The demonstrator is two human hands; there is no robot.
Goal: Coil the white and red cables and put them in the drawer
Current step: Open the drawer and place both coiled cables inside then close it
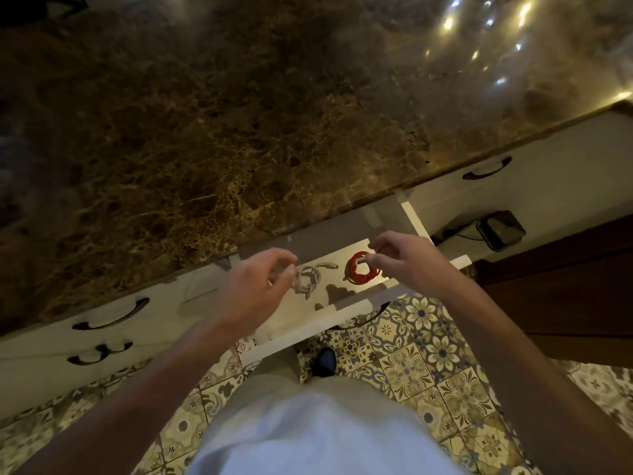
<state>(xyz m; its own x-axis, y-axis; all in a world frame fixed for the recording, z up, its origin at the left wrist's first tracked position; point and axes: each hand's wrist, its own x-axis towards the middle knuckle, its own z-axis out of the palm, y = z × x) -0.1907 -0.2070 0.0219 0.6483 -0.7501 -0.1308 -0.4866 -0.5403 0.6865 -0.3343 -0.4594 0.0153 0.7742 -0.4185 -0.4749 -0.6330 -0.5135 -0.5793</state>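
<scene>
1. Inside the open white wooden drawer (pixel 346 311), on its pale floor, lie both task things: the coiled white cable (pixel 307 278) towards the left and the coiled red cable (pixel 363 269) towards the right, a little apart from each other.
2. At the white coil, my left hand (pixel 255 286) hovers over the drawer with its fingers curled; thumb and fingertips meet at the coil's left edge, and it looks as if I pinch a loop there, though blur keeps me from being sure of the contact.
3. At the red coil, my right hand (pixel 407 260) has its thumb and forefinger pressed together on the top of the ring, the other fingers bent above.
4. Beyond the drawer runs the dark brown veined marble countertop (pixel 212 132), its edge overhanging the drawer's back part.
5. Either side of the open drawer, white cabinet fronts carry dark curved metal handles (pixel 111 315).
6. Below me lies a patterned floral tile floor (pixel 442 365), with my dark shoe (pixel 324 359) on it.
7. To the right, a small black device with a cord (pixel 501 229) sits low by the cabinet.
</scene>
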